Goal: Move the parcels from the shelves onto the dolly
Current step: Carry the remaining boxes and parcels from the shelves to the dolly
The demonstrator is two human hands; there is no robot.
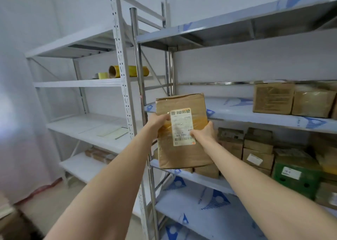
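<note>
A brown cardboard parcel [182,152] with a white shipping label hangs in the air in front of the steel shelving [255,117]. My left hand [157,121] grips its left edge with the thumb on the face. My right hand [205,130] grips its right edge, thumb over the label. More parcels [293,99] stand on the upper shelf at the right, and several boxes [259,148] fill the shelf below, among them a green one [295,177]. The dolly is out of view.
A white shelving unit [87,126] stands to the left with a yellow roll [127,71] and tape [103,75] on it, flat sheets lower down. A chrome upright post [138,75] rises just left of the held parcel. Brown cardboard [11,223] lies at the bottom left corner.
</note>
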